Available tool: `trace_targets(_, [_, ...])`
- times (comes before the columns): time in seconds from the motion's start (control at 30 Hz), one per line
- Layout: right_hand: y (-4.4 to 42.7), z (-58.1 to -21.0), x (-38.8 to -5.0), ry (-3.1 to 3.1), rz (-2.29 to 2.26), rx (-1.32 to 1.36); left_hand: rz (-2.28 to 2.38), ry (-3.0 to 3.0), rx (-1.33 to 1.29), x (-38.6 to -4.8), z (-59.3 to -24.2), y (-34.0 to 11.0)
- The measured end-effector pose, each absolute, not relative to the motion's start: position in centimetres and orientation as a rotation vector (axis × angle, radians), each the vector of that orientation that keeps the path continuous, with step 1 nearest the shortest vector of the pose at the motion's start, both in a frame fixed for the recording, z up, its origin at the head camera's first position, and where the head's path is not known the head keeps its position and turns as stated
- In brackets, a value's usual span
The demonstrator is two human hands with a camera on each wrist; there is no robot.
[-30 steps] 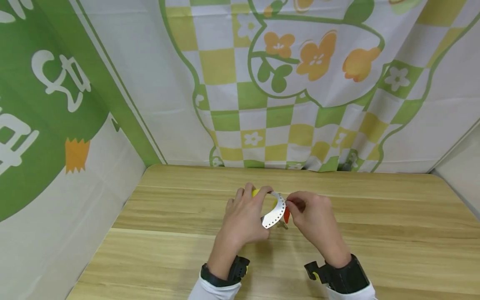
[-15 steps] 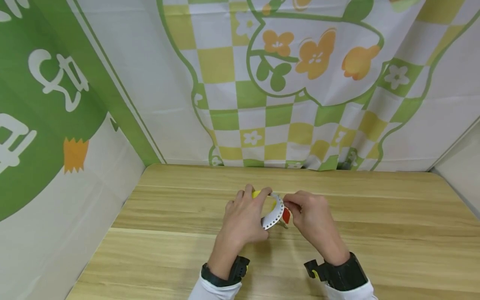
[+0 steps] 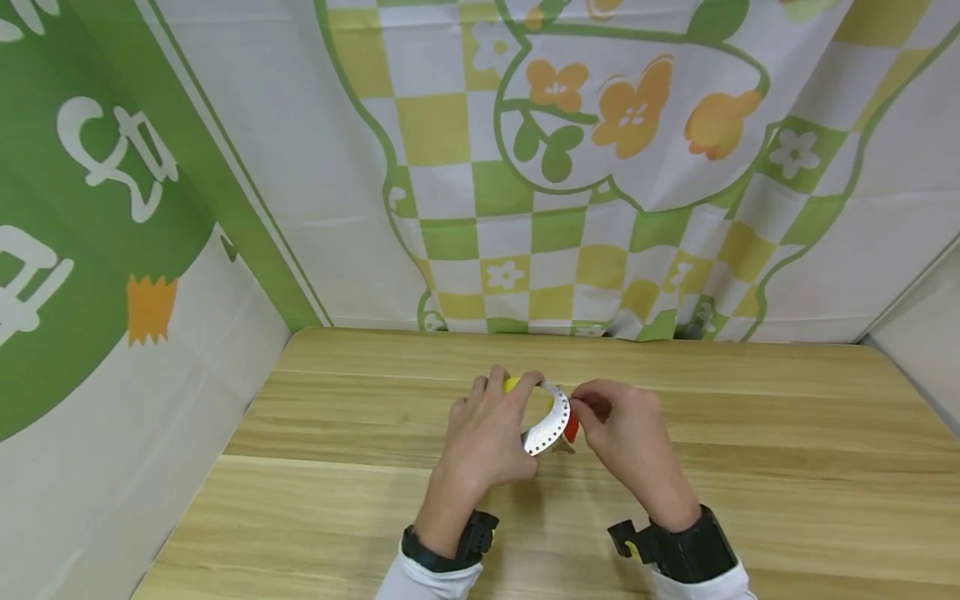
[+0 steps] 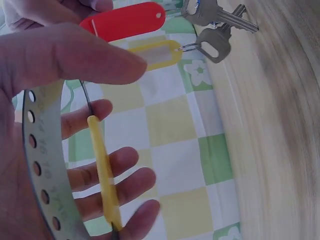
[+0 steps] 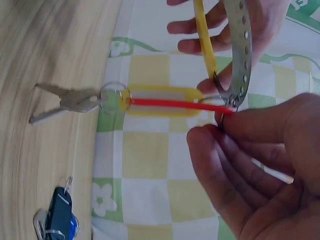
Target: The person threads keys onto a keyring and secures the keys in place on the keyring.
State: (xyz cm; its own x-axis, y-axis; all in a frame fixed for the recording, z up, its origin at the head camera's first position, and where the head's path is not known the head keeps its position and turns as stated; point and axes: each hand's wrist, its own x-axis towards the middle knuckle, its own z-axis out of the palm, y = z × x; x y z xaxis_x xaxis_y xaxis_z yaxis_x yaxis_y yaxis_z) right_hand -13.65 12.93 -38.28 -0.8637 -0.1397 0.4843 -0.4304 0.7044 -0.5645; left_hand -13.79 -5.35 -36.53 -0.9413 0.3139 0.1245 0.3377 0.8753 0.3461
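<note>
1. The left hand (image 3: 487,429), near six o'clock in the head view, grips the holed metal band (image 3: 550,427), thumb and fingers spread wide around it. In the left wrist view, the yellow bar (image 4: 104,170) crosses in front of its part-curled fingers.
2. The right hand (image 3: 633,442), at the band's three o'clock, pinches a small metal link (image 5: 221,121) beside the band's end, thumb and fingertips nearly together; the link is partly hidden.
3. The red tag (image 4: 127,22) sits at the band's four o'clock in the head view, one end by the right thumb.
4. The yellow tag (image 4: 162,54) lies behind the red one in the right wrist view; keys (image 5: 79,101) extend towards nine o'clock from the tags.
5. A black fob (image 5: 60,212) shows between seven and eight o'clock there; whether it hangs or rests cannot be told.
6. Beyond the wooden table (image 3: 300,517), patterned cloth (image 3: 438,200) hangs at twelve o'clock.
</note>
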Motion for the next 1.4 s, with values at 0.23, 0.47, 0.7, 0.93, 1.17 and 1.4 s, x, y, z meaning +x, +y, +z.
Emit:
trace_targets(0.23, [12.7,-38.3,-13.7,-2.469,1.017,0.37,-0.54,-2.942,-0.501,-13.7,-36.5,-5.1])
trace_targets(0.47, [13.2,-38.3,-13.8,-2.422,0.899,0.562,-0.613,-2.969,-0.566,-13.8,-36.3,-5.5])
trace_targets(0.7, [13.5,-38.4,-13.8,-2.407,0.845,0.718,-0.669,-3.005,-0.615,-13.9,-36.1,-6.2])
trace_targets(0.93, [13.5,-38.1,-13.7,-2.522,1.034,0.509,-0.671,-2.961,-0.574,-13.8,-36.0,-6.0])
trace_targets(1.17, [13.5,-38.0,-13.7,-2.523,1.083,0.448,-0.634,-2.935,-0.562,-13.7,-36.1,-5.7])
trace_targets(1.4, [13.8,-38.2,-13.7,-2.426,0.898,0.691,-0.639,-2.975,-0.643,-13.8,-36.3,-6.1])
